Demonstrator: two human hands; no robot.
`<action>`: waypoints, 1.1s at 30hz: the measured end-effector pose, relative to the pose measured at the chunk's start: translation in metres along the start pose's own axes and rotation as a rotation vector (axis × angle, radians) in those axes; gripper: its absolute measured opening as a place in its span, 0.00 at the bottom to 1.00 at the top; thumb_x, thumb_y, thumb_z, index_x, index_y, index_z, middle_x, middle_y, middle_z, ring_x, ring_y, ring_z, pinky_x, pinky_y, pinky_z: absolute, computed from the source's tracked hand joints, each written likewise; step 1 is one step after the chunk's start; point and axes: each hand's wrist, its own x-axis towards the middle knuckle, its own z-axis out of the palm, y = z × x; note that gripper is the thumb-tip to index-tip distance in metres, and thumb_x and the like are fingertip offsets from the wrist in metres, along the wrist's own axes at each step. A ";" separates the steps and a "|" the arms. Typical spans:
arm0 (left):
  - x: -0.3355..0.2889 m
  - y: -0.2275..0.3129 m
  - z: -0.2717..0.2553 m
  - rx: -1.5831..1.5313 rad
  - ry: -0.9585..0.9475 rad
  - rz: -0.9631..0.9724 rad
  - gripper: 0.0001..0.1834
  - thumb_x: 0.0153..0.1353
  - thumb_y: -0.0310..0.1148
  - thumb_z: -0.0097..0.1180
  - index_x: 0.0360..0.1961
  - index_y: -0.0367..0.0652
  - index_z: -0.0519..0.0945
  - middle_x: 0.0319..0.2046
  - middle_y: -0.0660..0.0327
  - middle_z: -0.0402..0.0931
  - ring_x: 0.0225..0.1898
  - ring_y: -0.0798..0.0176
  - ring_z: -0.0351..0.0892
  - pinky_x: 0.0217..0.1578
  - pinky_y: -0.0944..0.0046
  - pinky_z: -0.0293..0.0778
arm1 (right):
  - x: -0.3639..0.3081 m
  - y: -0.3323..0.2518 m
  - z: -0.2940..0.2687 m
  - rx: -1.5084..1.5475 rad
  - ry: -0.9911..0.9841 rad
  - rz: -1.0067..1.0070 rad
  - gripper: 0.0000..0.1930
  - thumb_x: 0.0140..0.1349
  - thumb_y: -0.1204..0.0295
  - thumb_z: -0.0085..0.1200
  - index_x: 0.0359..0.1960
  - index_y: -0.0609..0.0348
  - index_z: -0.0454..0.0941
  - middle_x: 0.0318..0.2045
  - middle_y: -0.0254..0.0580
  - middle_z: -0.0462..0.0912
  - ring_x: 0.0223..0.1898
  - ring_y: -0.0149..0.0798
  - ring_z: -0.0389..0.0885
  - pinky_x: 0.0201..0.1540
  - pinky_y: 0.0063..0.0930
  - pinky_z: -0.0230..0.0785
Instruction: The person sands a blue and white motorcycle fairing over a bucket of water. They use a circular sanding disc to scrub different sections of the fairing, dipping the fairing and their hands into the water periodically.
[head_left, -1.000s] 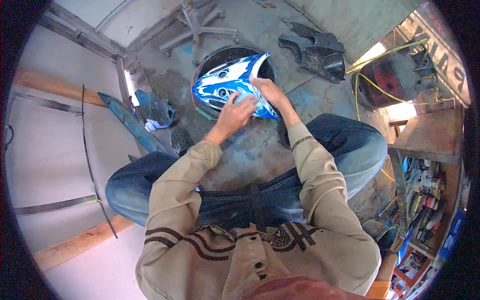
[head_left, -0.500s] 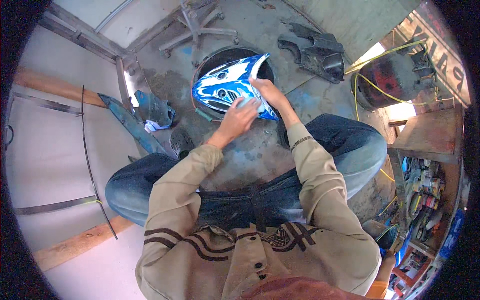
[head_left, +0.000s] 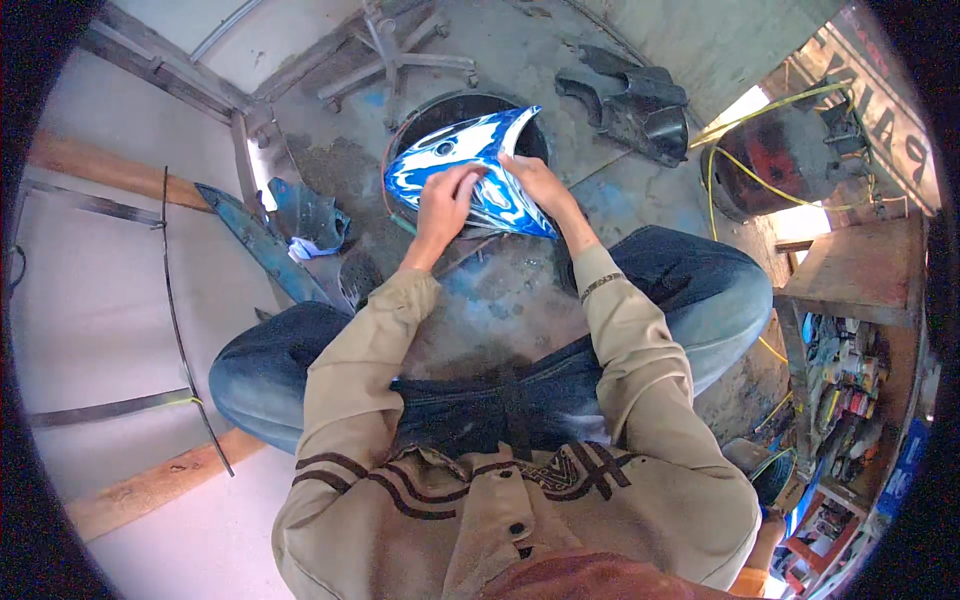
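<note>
A glossy blue and white molded panel (head_left: 515,208), pointed and with a round hole, rests tilted over a round black tub (head_left: 462,100) on the ground between my bent legs. My right hand (head_left: 534,184) grips the panel's right edge, thumb on the painted face. My left hand (head_left: 445,208) lies on the middle of the face with its fingers bent and closed together. Whatever those fingers may hold is hidden beneath them, and the hand covers the panel's lower left part.
Black plastic parts (head_left: 640,110) lie beyond the tub to the right. A wheeled metal stand base (head_left: 390,62) is behind it. Blue panels (head_left: 265,245) lean at the left wall. A drum (head_left: 770,165) with a yellow hose and a cluttered shelf (head_left: 845,390) stand on the right.
My left hand has moved left and slightly up across the panel. The pale piece seen under its fingers before no longer shows. My right hand keeps its place on the edge.
</note>
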 end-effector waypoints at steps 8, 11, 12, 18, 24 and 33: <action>0.010 -0.010 -0.010 -0.400 0.262 -0.525 0.15 0.75 0.37 0.58 0.49 0.34 0.84 0.42 0.56 0.87 0.44 0.63 0.84 0.49 0.62 0.77 | 0.009 0.016 -0.007 -0.088 0.085 -0.003 0.34 0.76 0.43 0.51 0.43 0.72 0.85 0.35 0.42 0.87 0.39 0.33 0.77 0.48 0.35 0.71; 0.014 -0.001 -0.015 -0.634 0.350 -0.747 0.14 0.74 0.35 0.59 0.51 0.35 0.85 0.46 0.57 0.86 0.49 0.64 0.83 0.54 0.62 0.76 | 0.007 0.020 0.000 -0.066 0.134 -0.057 0.35 0.75 0.41 0.51 0.37 0.71 0.84 0.30 0.38 0.84 0.36 0.31 0.74 0.44 0.35 0.70; 0.012 -0.004 -0.016 -0.634 0.359 -0.745 0.14 0.74 0.35 0.59 0.51 0.35 0.85 0.46 0.57 0.86 0.49 0.64 0.83 0.54 0.62 0.76 | 0.008 0.019 0.001 -0.070 0.128 -0.063 0.35 0.75 0.41 0.51 0.37 0.71 0.84 0.30 0.38 0.84 0.36 0.31 0.74 0.44 0.35 0.70; 0.003 -0.022 -0.009 -0.705 0.410 -0.725 0.15 0.73 0.36 0.61 0.52 0.36 0.85 0.47 0.60 0.86 0.48 0.66 0.83 0.53 0.63 0.76 | 0.008 0.021 -0.001 -0.076 0.155 -0.070 0.35 0.75 0.42 0.53 0.29 0.68 0.79 0.26 0.32 0.77 0.33 0.28 0.69 0.38 0.35 0.67; -0.001 -0.029 -0.021 -0.839 0.391 -0.790 0.17 0.68 0.35 0.67 0.52 0.36 0.84 0.47 0.60 0.86 0.48 0.66 0.84 0.51 0.63 0.78 | -0.012 -0.006 0.014 0.072 0.190 -0.014 0.31 0.73 0.45 0.58 0.49 0.70 0.87 0.41 0.39 0.89 0.43 0.29 0.81 0.50 0.29 0.73; -0.004 -0.078 -0.050 -1.054 0.700 -0.813 0.14 0.64 0.33 0.70 0.47 0.37 0.84 0.42 0.61 0.85 0.43 0.67 0.84 0.45 0.64 0.80 | -0.020 -0.020 0.024 0.275 0.263 0.055 0.26 0.76 0.54 0.58 0.50 0.73 0.86 0.43 0.39 0.88 0.44 0.28 0.82 0.49 0.28 0.74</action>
